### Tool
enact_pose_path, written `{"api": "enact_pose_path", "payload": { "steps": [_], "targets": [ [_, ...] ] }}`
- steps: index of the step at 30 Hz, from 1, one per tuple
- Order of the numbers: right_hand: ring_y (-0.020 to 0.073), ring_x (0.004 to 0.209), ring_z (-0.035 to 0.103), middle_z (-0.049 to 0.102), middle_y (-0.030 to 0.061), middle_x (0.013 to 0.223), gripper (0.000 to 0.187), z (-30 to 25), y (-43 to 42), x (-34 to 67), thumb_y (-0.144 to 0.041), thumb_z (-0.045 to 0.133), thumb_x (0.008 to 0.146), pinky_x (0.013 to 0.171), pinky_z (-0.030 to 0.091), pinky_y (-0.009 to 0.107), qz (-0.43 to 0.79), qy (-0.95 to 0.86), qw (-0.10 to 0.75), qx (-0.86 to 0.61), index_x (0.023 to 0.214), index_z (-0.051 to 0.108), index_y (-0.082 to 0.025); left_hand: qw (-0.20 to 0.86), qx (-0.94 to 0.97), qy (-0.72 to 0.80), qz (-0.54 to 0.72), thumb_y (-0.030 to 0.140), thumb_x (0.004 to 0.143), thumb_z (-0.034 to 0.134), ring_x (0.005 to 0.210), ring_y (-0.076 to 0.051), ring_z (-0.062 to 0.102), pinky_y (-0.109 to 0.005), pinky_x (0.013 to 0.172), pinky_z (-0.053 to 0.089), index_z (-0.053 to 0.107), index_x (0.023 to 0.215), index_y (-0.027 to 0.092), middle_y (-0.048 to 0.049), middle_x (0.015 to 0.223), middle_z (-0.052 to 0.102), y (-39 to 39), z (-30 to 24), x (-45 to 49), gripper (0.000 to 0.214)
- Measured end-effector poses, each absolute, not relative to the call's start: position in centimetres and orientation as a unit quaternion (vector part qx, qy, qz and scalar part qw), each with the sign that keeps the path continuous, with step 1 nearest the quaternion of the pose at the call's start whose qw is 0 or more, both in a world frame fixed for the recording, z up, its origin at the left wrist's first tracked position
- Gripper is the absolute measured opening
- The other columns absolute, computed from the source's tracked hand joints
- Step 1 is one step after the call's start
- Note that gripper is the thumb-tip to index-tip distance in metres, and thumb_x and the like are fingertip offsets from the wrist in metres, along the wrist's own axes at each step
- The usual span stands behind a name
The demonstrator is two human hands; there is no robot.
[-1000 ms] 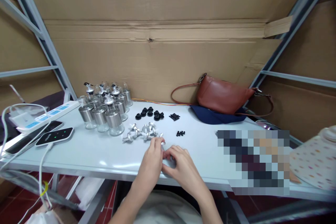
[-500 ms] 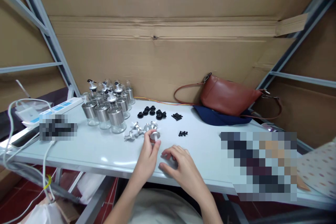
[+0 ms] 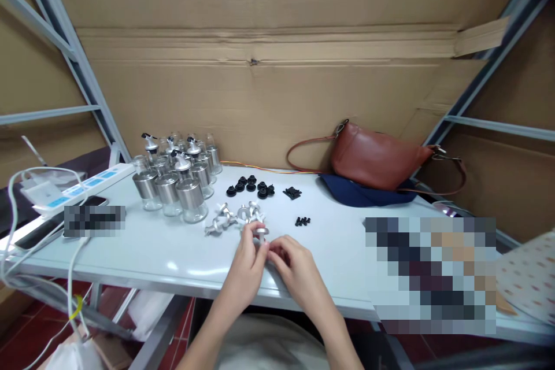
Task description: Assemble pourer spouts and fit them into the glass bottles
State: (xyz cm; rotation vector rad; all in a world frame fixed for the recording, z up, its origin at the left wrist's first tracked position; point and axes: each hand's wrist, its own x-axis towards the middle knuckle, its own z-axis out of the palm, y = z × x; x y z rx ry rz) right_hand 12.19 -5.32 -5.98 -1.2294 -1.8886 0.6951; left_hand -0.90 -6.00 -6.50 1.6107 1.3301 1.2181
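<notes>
My left hand (image 3: 250, 261) is closed on a silver pourer spout (image 3: 261, 232), its round flange showing above the thumb and fingertips. My right hand (image 3: 299, 269) meets it from the right, thumb and fingers pinched at the spout's lower end, which they largely hide. Just beyond the left hand lies a loose group of silver pourer spouts (image 3: 222, 221). Farther back sit several black ribbed stoppers (image 3: 250, 186). Small black caps (image 3: 302, 221) lie right of the hands, with a little pile of flat black pieces (image 3: 292, 192) behind them.
Glass bottles with steel sleeves (image 3: 191, 195) crowd the left back, some topped with spouts. A power strip (image 3: 87, 185) and white cables lie far left. A brown bag (image 3: 377, 156) rests on a navy cap (image 3: 359, 193) at right. Cardboard (image 3: 269, 104) walls the table's back.
My right hand has moved left to the spout, and its spread fingers have closed. My left hand has drawn the spout slightly nearer to me and away from the pile.
</notes>
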Motion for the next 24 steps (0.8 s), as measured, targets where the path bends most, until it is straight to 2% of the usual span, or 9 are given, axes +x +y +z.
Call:
{"api": "enact_pose_path", "payload": {
  "steps": [3,5,10,15,18,24],
  "targets": [
    [0.0168,0.065,0.058,0.065,0.003,0.074,0.014,-6.3,-4.9,13.5,-0.029,0.054,0.082,0.062,0.046,0.028,0.356,-0.665,0.459,-0.47,0.078,0.063,-0.019,0.356,0.677,0.474,0.436,0.024,0.088,0.049,0.089,-0.017,0.055,-0.03,0.085,0.044,0.048,0.107,0.02,-0.0063,0.105,0.056,-6.2,-6.1,-1.0,0.019],
    [0.0172,0.063,0.059,0.066,0.0036,0.071,0.022,-6.5,-4.8,14.0,-0.038,0.057,0.081,0.061,0.047,0.028,0.392,-0.603,0.508,-0.474,0.082,0.066,-0.018,0.347,0.697,0.454,0.433,0.019,0.086,0.051,0.086,-0.016,0.054,-0.027,0.081,0.044,0.05,0.102,0.02,-0.0049,0.103,0.056,-6.5,-5.8,-1.1,0.016],
    [0.0177,0.067,0.06,0.066,0.0044,0.073,0.031,-6.8,-5.0,14.3,-0.046,0.062,0.077,0.066,0.05,0.03,0.394,-0.494,0.608,-0.48,0.088,0.067,-0.018,0.369,0.732,0.411,0.4,0.01,0.084,0.048,0.084,-0.014,0.054,-0.024,0.08,0.044,0.053,0.095,0.021,-0.0034,0.103,0.058,-7.0,-5.1,-1.0,0.016],
    [0.0175,0.068,0.059,0.066,0.0042,0.072,0.031,-6.8,-5.1,14.3,-0.046,0.063,0.077,0.067,0.049,0.03,0.386,-0.492,0.612,-0.485,0.087,0.069,-0.018,0.393,0.709,0.437,0.391,0.012,0.082,0.052,0.081,-0.015,0.056,-0.026,0.077,0.045,0.047,0.108,0.021,-0.0026,0.096,0.06,-7.0,-5.6,-0.9,0.028],
    [0.0176,0.069,0.06,0.067,0.0043,0.073,0.031,-6.6,-5.2,14.3,-0.046,0.063,0.077,0.068,0.049,0.031,0.384,-0.495,0.611,-0.484,0.087,0.069,-0.018,0.413,0.689,0.438,0.405,0.013,0.079,0.057,0.08,-0.014,0.057,-0.026,0.079,0.045,0.04,0.12,0.022,-0.0036,0.104,0.062,-6.8,-6.0,-0.9,0.045],
    [0.0179,0.067,0.062,0.067,0.003,0.069,0.028,-6.3,-5.4,14.0,-0.044,0.069,0.072,0.067,0.05,0.031,0.4,-0.484,0.621,-0.47,0.082,0.067,-0.018,0.392,0.701,0.452,0.388,0.013,0.077,0.059,0.082,-0.016,0.058,-0.028,0.08,0.047,0.049,0.121,0.022,-0.0027,0.096,0.063,-6.7,-5.8,-1.1,0.046]
  ]
}}
